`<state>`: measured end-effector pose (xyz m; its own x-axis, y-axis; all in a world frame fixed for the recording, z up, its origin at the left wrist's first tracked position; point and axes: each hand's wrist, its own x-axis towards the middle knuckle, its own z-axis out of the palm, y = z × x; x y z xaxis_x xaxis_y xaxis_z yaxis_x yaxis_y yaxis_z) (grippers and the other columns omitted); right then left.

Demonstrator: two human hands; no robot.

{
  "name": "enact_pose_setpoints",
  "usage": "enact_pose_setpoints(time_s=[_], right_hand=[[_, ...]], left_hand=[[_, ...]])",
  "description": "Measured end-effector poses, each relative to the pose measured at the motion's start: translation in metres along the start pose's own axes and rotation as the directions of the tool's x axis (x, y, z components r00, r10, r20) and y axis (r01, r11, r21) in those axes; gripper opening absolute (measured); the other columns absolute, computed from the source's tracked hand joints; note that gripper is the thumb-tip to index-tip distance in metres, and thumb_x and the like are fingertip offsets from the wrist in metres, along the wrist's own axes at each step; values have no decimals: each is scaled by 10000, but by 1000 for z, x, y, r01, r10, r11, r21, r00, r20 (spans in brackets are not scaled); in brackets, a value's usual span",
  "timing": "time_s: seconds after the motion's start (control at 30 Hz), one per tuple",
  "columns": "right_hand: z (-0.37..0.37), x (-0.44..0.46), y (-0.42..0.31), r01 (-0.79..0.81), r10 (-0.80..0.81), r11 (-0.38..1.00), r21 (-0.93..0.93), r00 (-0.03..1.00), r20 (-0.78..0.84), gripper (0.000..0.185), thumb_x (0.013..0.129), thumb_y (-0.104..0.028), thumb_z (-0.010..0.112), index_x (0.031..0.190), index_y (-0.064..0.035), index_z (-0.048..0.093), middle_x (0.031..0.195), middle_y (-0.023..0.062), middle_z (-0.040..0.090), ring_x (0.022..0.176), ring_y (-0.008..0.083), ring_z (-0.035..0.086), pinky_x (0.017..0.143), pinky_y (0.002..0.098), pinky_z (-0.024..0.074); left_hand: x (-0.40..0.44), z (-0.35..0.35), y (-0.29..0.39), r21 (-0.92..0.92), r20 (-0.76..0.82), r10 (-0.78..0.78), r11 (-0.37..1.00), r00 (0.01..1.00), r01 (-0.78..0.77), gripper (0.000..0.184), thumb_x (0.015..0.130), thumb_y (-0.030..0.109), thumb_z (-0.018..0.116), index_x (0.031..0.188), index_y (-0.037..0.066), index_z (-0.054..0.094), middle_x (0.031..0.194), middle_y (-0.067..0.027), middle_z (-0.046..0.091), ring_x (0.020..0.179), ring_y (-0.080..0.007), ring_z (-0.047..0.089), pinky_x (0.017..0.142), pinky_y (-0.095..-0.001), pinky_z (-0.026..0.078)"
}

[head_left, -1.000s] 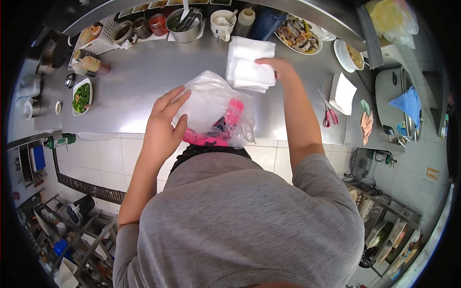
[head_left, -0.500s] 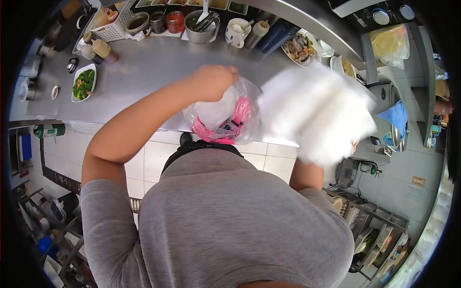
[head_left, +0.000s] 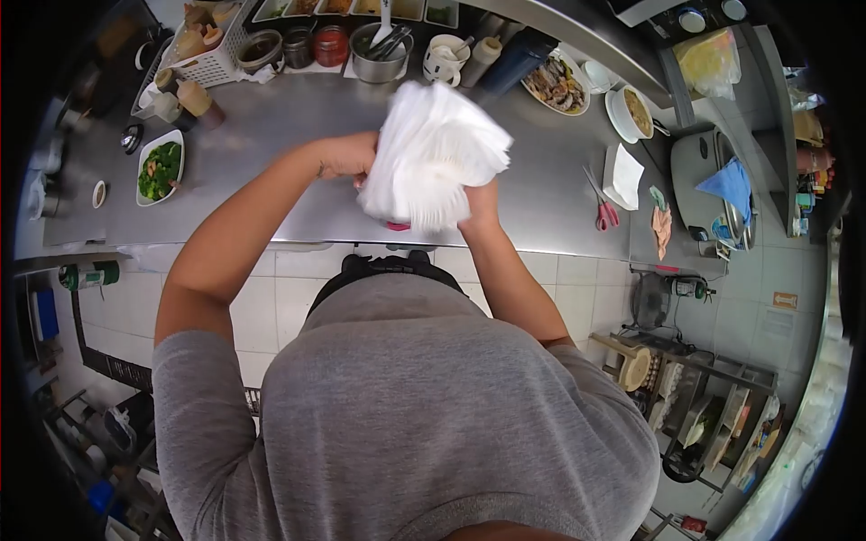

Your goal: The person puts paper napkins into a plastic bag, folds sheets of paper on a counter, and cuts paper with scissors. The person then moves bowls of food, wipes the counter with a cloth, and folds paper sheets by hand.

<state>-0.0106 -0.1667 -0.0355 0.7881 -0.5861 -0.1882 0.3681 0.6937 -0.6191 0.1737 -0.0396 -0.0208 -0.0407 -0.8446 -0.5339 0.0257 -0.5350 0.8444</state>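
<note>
A thick stack of white paper napkins (head_left: 437, 158), slightly blurred, is above the front part of the steel counter. My right hand (head_left: 480, 200) grips it from the lower right, with most of the fingers hidden behind the paper. My left hand (head_left: 350, 155) is at the stack's left edge, its fingers closed and partly covered by the napkins; what it holds is hidden. Below the stack shows a small pink piece (head_left: 397, 225) of the plastic bag, the rest of which is covered.
On the steel counter (head_left: 271, 171) are a broccoli dish (head_left: 161, 169) at left, sauce bottles (head_left: 199, 104), a metal pot (head_left: 381, 63), a mug (head_left: 445, 63), and a plate of food (head_left: 557, 83). Red-handled scissors (head_left: 604, 215) and a white paper tray (head_left: 622, 177) lie at right.
My right hand has brought the napkins from the right side to the middle, over the plastic bag. My left hand has moved slightly left and is now beside the napkins.
</note>
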Motion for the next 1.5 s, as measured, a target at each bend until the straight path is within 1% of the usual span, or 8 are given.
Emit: enact_pose_setpoints(time_s=[0.1,0.43,0.67,0.97,1.03,1.13,1.27,1.5], right_hand=[[-12,19,4,199,-203,959,-201,979,0,417,753,32,591,1165,64,532,1109,160,615,945,270,649,828,393,548],[-3,37,-19,-265,482,523,-810,876,25,449,720,-35,695,1154,13,593,1115,113,637,956,219,644,839,359,530],[-46,58,10,-472,580,734,-489,810,88,437,743,-73,684,1164,1,595,1117,115,637,954,212,640,841,344,521],[19,44,7,-233,608,355,-905,793,34,528,766,-150,659,1258,-15,522,1210,125,588,1027,216,604,881,332,491],[21,39,19,40,512,145,-989,852,110,607,769,-138,652,1331,-37,446,1268,122,545,1098,215,564,912,334,472],[41,22,15,201,444,325,-924,830,337,599,782,-142,662,1331,-36,448,1250,130,563,1102,239,572,910,347,477],[6,51,13,-513,565,821,-250,793,227,428,923,-218,526,1288,0,477,1213,167,584,1052,280,612,881,394,525],[40,10,5,-216,269,958,-189,906,327,393,966,-284,463,1269,-34,481,1211,140,565,1090,257,579,925,404,503]], left_hand=[[-7,6,-18,-68,-106,127,989,986,-135,838,611,5,645,1386,30,328,939,-83,597,613,-109,548,448,-232,411],[-23,9,-24,64,-235,302,953,924,-296,1105,587,-75,621,1507,274,119,1023,-99,567,657,-134,562,530,-261,498],[-46,2,-2,99,-145,124,989,982,-110,979,616,-16,622,1491,173,225,1256,-100,493,922,-183,586,619,-283,513],[-37,13,-31,836,-282,639,530,716,-144,960,601,-69,580,1475,125,233,1523,-177,197,856,-345,637,692,-390,518],[-82,47,33,830,-314,453,558,834,10,966,603,-92,554,1479,153,229,1526,-168,183,843,-392,629,702,-413,514],[-95,56,49,820,-320,533,570,783,-53,965,596,-118,506,1477,180,248,1521,-141,215,817,-392,624,685,-437,504],[-101,39,42,791,-408,522,612,749,5,904,624,-108,493,1461,165,291,1512,-126,250,787,-359,622,673,-422,496],[-101,27,18,466,-478,769,632,425,-619,675,772,-28,517,1415,126,380,1502,-86,303,1080,-168,556,840,-309,463]])
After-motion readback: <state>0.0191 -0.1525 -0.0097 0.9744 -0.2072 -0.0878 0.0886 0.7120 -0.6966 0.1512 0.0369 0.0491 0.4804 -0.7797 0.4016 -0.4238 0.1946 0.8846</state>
